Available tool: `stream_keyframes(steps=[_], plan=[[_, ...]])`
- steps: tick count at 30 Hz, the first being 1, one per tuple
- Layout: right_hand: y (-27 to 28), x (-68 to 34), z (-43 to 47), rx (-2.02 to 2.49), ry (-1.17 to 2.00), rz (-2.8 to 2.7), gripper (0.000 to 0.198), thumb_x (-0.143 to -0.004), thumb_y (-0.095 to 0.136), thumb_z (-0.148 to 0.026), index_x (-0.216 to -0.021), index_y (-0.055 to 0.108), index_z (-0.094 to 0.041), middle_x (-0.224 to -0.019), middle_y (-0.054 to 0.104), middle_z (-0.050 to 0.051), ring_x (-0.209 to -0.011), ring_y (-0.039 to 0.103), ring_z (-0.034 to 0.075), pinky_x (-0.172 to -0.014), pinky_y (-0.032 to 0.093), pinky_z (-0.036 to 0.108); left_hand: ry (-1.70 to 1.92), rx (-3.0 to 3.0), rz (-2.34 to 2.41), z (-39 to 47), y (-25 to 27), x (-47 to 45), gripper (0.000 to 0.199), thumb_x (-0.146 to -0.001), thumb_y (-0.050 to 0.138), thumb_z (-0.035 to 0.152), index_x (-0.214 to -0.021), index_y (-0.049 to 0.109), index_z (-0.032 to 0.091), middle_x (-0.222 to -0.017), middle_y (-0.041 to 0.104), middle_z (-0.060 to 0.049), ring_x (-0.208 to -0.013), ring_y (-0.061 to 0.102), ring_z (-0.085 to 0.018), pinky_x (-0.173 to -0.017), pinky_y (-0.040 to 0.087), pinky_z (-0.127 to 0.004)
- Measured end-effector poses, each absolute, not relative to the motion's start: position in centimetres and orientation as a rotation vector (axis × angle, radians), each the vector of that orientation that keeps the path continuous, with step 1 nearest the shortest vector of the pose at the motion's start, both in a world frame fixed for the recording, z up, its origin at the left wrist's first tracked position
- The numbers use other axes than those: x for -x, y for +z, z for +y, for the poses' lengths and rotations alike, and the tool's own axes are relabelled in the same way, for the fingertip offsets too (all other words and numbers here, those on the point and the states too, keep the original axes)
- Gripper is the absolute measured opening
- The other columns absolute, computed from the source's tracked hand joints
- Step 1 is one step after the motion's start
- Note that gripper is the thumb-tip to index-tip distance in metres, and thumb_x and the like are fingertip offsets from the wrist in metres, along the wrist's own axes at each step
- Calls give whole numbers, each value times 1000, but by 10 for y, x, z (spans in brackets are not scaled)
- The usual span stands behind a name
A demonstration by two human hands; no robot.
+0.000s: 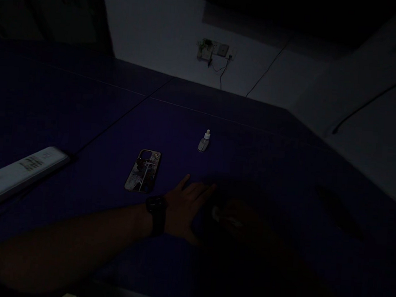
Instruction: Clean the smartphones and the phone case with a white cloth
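Observation:
My left hand [186, 206], with a dark watch [156, 209] on its wrist, lies on the dark blue table with its fingers spread. My right hand [239, 217] is beside it in deep shadow. A small white object [216, 213] shows at its fingers, too dark to name. Beyond the left hand lies a phone case [143, 172] with a dark picture and a camera cutout. Farther back is a small dropper bottle [204, 141] with a white top, standing upright.
A long white device [23, 172] lies at the left on the table [125, 121]. A dark, flat thing [339, 212] lies at the right. Wall sockets [220, 49] with plugs and cables are at the back, below a large dark panel [288, 14]. The room is very dim.

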State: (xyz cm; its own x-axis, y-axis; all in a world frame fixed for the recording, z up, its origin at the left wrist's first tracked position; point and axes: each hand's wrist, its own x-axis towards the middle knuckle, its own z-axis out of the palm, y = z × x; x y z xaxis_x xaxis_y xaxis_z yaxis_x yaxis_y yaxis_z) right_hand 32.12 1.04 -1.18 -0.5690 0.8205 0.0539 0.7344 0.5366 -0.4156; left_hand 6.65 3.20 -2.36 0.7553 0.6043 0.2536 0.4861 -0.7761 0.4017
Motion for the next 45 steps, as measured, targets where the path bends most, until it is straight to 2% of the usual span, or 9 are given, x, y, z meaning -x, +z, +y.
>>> stream_keyframes(steps=[6, 11, 15, 19, 23, 29, 34, 40, 45], plan=[[-10, -335, -54, 1356, 617, -2583, 20, -93, 59, -27, -106, 74, -31, -101, 73, 5, -86, 71, 20, -73, 60, 29, 533, -2644, 872, 32, -23, -66, 133, -64, 68, 83, -159, 6, 13, -145, 50, -23, -135, 47, -42, -119, 10, -68], [-14, -333, -76, 1447, 349, -2456, 36, -78, 75, -25, -114, 71, -26, -111, 71, 11, -95, 70, 27, -79, 62, 37, 559, -2667, 1015, 29, -19, -67, 132, -63, 64, 87, -158, 12, 10, -130, 58, -20, -123, 54, -41, -118, 18, -64], [-18, -342, -61, 1476, 378, -2385, 32, -80, 75, -24, -111, 72, -27, -109, 70, 10, -92, 70, 25, -76, 62, 37, 512, -2666, 1072, 28, -8, -63, 125, -59, 71, 84, -155, 27, 15, -124, 64, -16, -116, 55, -40, -109, 31, -60], [-16, -368, -31, 1473, 445, -2345, 22, -90, 64, -23, -110, 72, -26, -110, 71, 8, -95, 70, 22, -82, 61, 34, 426, -2656, 1096, 30, 2, -58, 101, -61, 78, 71, -144, 47, 22, -118, 70, -11, -106, 58, -36, -94, 40, -52], [-9, -386, -4, 1434, 416, -2314, 22, -97, 53, -27, -104, 74, -24, -104, 72, 8, -92, 69, 21, -83, 58, 34, 429, -2641, 1150, 32, 1, -54, 73, -65, 79, 67, -122, 62, 25, -110, 71, -7, -100, 59, -32, -88, 42, -47], [3, -377, 17, 1359, 459, -2272, 23, -96, 57, -36, -105, 73, -22, -102, 71, 8, -90, 68, 21, -79, 57, 35, 464, -2616, 1174, 34, -2, -51, 83, -60, 78, 76, -121, 59, 23, -116, 61, -9, -105, 56, -34, -91, 42, -48], [-11, -370, 17, 1216, 528, -2375, 26, -101, 48, -30, -112, 70, -21, -111, 68, 10, -102, 66, 21, -90, 53, 36, 412, -2562, 1153, 35, 3, -50, 66, -66, 82, 63, -116, 60, 25, -115, 63, -6, -105, 55, -32, -89, 41, -46], [-8, -369, 0, 1180, 796, -2447, 14, -95, 57, -27, -98, 67, -19, -96, 69, 6, -81, 68, 16, -72, 53, 27, 397, -2536, 1133, 37, 6, -51, 64, -67, 81, 66, -113, 61, 24, -114, 65, -5, -104, 55, -32, -88, 40, -44], [-7, -360, 19, 1275, 605, -2326, 18, -98, 52, -27, -95, 68, -18, -94, 68, 9, -85, 67, 19, -78, 52, 31, 402, -2545, 1127, 38, 6, -51, 63, -64, 86, 60, -109, 60, 24, -112, 66, -4, -103, 56, -31, -87, 39, -42]])
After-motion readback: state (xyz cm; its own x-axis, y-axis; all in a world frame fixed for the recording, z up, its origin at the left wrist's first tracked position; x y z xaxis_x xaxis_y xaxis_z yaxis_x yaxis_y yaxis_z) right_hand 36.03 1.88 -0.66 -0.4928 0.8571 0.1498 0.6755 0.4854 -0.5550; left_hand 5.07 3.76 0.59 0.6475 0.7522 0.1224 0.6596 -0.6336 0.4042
